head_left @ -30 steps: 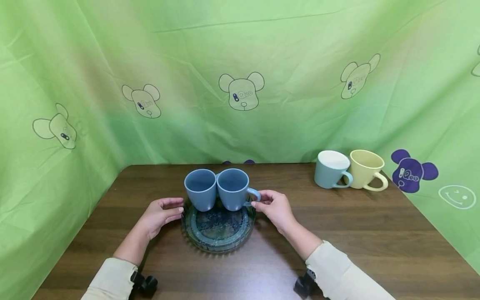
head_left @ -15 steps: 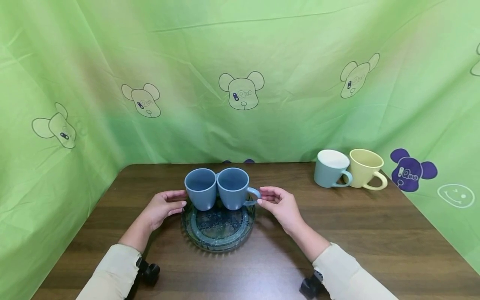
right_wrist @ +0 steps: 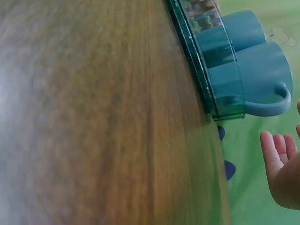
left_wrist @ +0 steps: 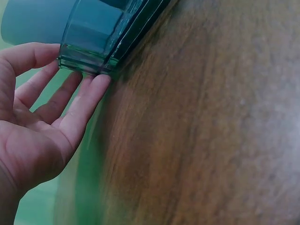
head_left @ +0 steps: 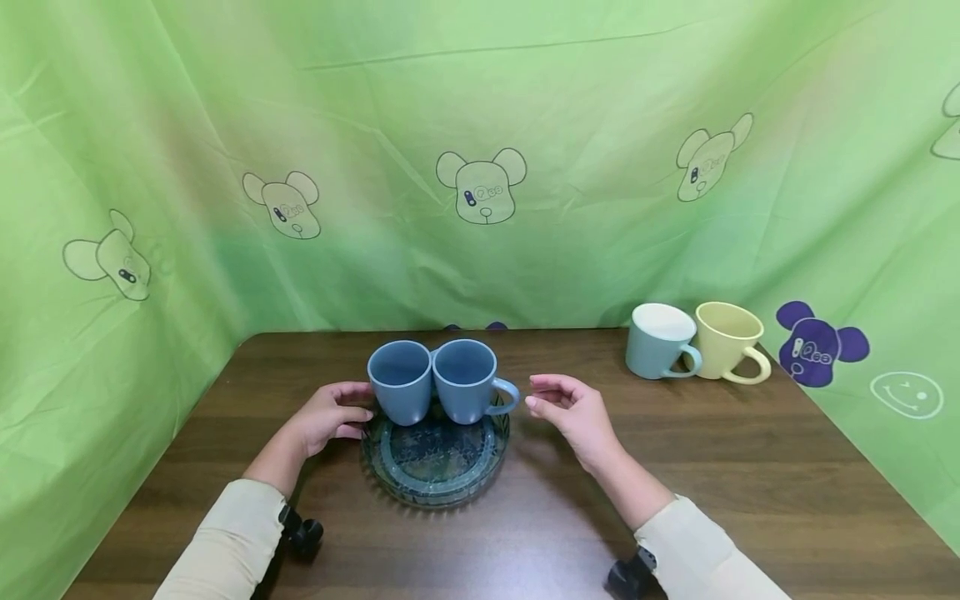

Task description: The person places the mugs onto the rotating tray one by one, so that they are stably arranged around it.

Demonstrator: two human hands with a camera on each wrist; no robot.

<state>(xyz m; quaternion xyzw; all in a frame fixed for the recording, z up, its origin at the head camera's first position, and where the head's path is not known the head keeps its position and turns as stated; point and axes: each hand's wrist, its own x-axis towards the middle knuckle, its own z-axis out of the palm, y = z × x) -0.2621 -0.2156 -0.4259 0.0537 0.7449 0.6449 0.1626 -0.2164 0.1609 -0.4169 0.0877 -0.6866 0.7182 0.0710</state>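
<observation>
Two blue mugs, a left one [head_left: 405, 403] and a right one [head_left: 463, 403], stand upright side by side at the back of a round see-through dark green tray [head_left: 437, 500]. The right mug's handle [head_left: 511, 392] points right. My left hand [head_left: 322, 418] is at the tray's left side; in the left wrist view its fingertips touch the clear rim [left_wrist: 84, 65], fingers loosely extended. Right of the handle, my right hand [head_left: 576, 417] hovers with relaxed fingers, holding nothing. The right wrist view shows a gap between the right fingers [right_wrist: 271, 149] and the mug.
A teal mug with a white inside [head_left: 660, 354] and a yellow mug [head_left: 723, 346] stand at the back right of the brown wooden table [head_left: 750, 500]. A green printed cloth [head_left: 480, 100] hangs behind and beside the table.
My right hand has let go of the right mug's handle and moved away to the right. My left hand has shifted slightly at the tray's edge. Mugs and tray stay put.
</observation>
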